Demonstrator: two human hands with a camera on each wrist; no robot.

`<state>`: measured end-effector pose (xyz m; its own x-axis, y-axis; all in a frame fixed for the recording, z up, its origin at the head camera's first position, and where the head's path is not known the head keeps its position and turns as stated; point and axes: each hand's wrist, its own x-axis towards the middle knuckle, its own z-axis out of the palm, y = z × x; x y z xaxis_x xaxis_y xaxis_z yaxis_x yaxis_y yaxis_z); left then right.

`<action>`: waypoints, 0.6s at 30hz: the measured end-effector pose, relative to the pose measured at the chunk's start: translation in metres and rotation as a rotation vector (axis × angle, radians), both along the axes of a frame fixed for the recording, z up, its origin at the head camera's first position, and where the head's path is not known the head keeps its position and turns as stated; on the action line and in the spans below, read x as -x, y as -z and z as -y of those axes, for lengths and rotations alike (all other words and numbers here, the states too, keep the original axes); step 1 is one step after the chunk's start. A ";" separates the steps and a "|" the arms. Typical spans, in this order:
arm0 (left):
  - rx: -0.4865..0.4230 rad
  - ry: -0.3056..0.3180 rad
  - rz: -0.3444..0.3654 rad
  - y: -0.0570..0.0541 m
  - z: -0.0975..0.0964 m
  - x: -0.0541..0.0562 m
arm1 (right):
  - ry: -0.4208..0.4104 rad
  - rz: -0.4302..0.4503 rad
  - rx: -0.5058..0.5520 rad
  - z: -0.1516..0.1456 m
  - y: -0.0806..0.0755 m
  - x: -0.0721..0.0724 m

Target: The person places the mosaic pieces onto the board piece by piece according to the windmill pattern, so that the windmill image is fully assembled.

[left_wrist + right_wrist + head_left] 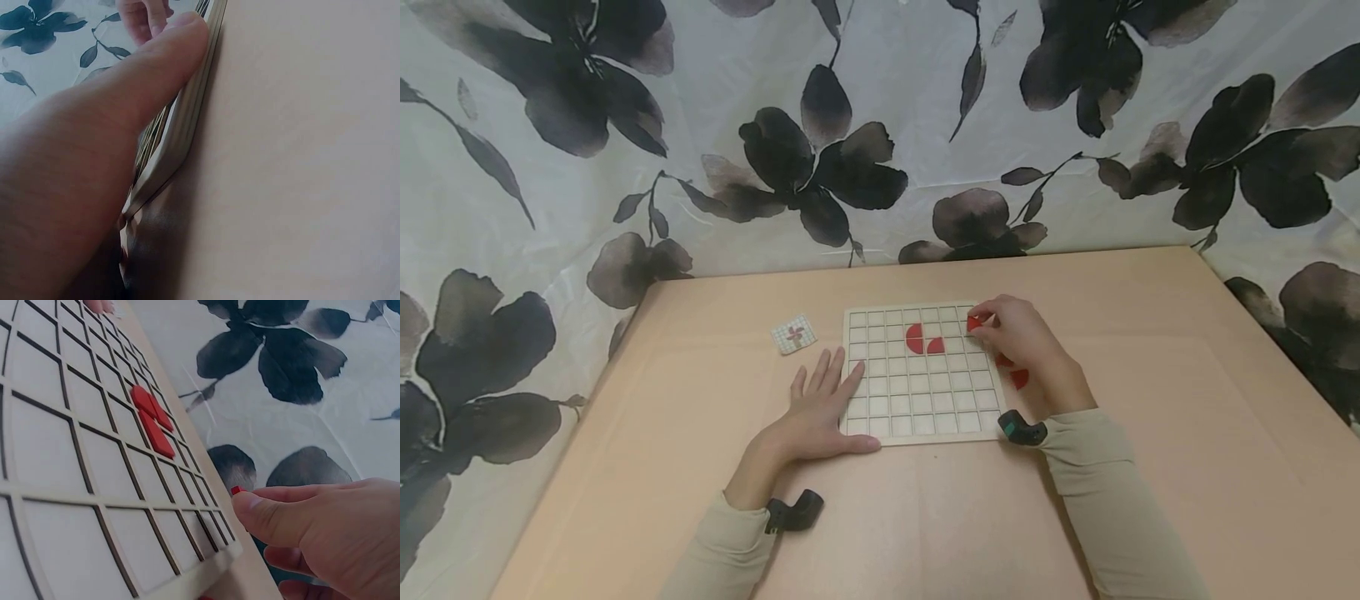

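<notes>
A pale square-grid board (920,404) lies on the table. My left hand (815,421) rests at its near left corner, fingers spread straight along the left side and thumb on the front edge. Between thumb and fingertips, my right hand (1026,337) pinches a small red piece (973,322) over the board's far right corner; the fingers cover most of it in the right wrist view. Near the board's far middle sit red quarter-round pieces (936,345), two of them forming a half circle (914,338).
More red pieces (1019,379) lie on the table by the board's right edge, partly hidden under my right wrist. A small card (793,334) with a gridded red pattern lies left of the board. Floral cloth (865,50) hangs behind the wooden table (1187,375).
</notes>
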<state>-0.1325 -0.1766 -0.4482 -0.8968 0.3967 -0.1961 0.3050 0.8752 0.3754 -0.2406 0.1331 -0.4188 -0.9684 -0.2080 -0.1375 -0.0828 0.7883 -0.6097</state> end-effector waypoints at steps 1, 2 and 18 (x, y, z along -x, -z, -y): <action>-0.001 -0.001 0.001 0.000 0.000 0.000 | -0.016 -0.017 -0.014 0.003 0.000 -0.001; -0.002 -0.001 0.002 -0.001 0.000 -0.001 | -0.033 -0.029 -0.024 0.005 0.000 -0.001; 0.006 -0.005 0.007 -0.002 -0.001 -0.001 | -0.161 -0.081 -0.043 0.024 0.006 -0.004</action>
<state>-0.1318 -0.1757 -0.4462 -0.8971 0.3915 -0.2047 0.2983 0.8787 0.3727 -0.2369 0.1093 -0.4250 -0.9313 -0.3568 -0.0727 -0.2572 0.7859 -0.5623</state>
